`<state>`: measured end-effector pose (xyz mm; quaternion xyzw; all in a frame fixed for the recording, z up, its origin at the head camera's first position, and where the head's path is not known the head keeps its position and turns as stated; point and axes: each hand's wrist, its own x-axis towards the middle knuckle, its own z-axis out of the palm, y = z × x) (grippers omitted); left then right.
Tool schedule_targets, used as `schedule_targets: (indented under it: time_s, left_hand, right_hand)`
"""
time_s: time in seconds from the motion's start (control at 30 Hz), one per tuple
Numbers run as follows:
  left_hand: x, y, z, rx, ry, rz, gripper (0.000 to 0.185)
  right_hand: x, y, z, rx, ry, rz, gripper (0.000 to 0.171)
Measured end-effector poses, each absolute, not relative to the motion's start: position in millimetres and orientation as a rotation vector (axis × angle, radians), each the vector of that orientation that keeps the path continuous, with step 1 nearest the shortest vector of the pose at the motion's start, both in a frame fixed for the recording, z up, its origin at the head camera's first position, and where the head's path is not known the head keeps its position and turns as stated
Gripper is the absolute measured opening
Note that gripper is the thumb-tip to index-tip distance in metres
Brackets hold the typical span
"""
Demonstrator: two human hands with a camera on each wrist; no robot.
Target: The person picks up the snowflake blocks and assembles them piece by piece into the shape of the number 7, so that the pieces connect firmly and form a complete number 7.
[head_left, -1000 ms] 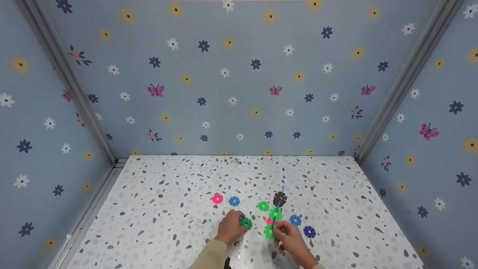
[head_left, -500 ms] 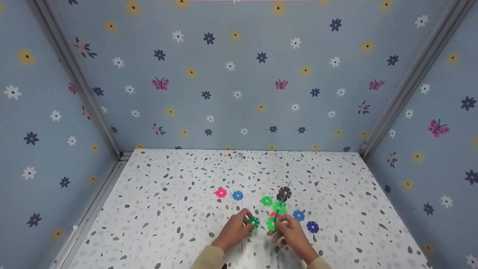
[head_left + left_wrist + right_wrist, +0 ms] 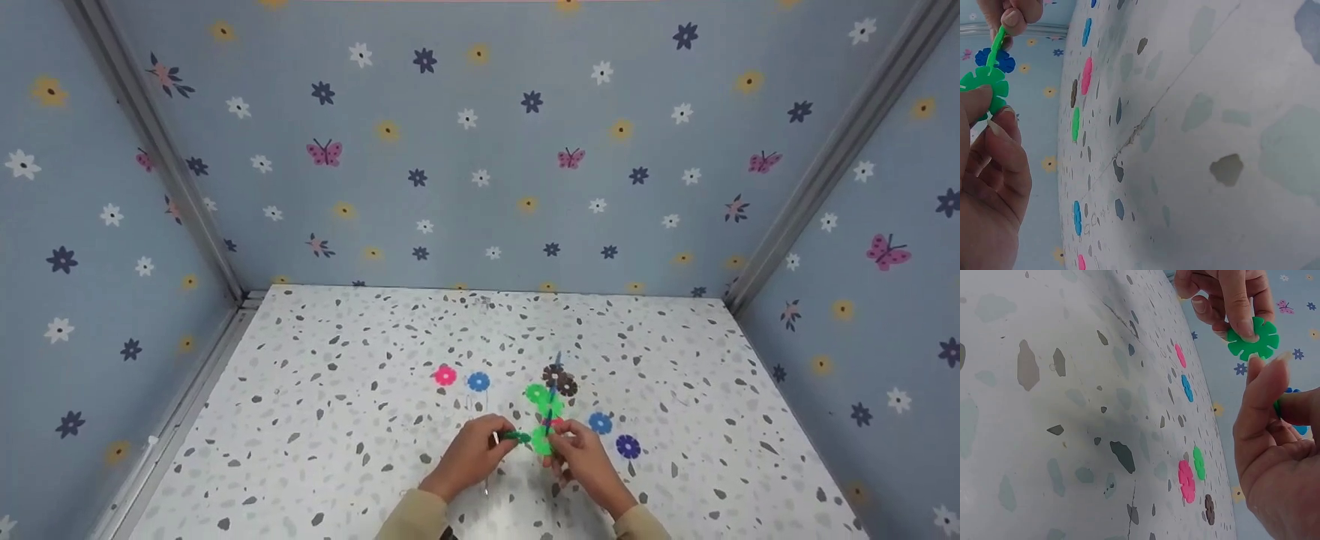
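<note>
My left hand (image 3: 471, 454) pinches a dark green notched flower disc (image 3: 519, 436) between thumb and fingers; its round face shows in the right wrist view. Close beside it, my right hand (image 3: 589, 459) pinches a light green notched disc (image 3: 541, 441). From this disc a chain of linked discs reaches away over the table, with another light green disc (image 3: 553, 406), blue ones seen edge-on and a brown disc (image 3: 553, 374). In the left wrist view the dark green disc (image 3: 995, 87) overlaps the light green one, seen edge-on, with a blue disc (image 3: 1008, 62) behind.
Loose discs lie on the speckled table (image 3: 337, 420): pink (image 3: 445, 376) and blue (image 3: 478, 382) at the left, light green (image 3: 535, 393) and brown (image 3: 569, 387) by the chain, blue (image 3: 600, 423) and dark blue (image 3: 628, 447) at the right. Patterned walls (image 3: 480, 150) enclose the table.
My left hand has moved right, bringing the dark green disc close to the light green one and turning it edge-on. The chain's far end has swung left, uncovering the loose brown disc.
</note>
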<state>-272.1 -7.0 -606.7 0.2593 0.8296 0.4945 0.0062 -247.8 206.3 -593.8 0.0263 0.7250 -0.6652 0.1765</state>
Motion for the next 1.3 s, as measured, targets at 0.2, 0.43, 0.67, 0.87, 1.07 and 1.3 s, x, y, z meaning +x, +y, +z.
schedule_targets:
  time_s: [0.2,0.43,0.67,0.87,1.07,1.3]
  left_hand:
    - [-269.2,-3.7,-603.3,0.836,2.613,1.561,0.004]
    - [-266.5,2.6,-599.3,0.972,2.761,1.5,0.005]
    - [-260.6,7.8,-598.6,1.044,2.802,1.602,0.003]
    - [-256.2,12.4,-602.4,1.015,2.78,1.712,0.004]
    - [-254.2,13.2,-603.1,0.992,2.717,1.785,0.004]
    - [-254.2,17.7,-604.0,0.974,2.683,1.882,0.01]
  right_hand:
    - [-249.0,210.4,-593.1,0.067,2.072,-1.857,0.026]
    - [-249.5,211.1,-590.5,0.049,2.111,-1.85,0.026]
    - [-244.4,211.4,-581.8,-0.015,2.114,-1.9,0.022]
    - [-244.1,212.6,-580.8,-0.036,2.114,-1.909,0.019]
    - [-245.2,212.0,-584.7,-0.067,2.11,-1.916,0.019]
    - [-247.0,207.4,-577.1,-0.043,2.089,-1.925,0.015]
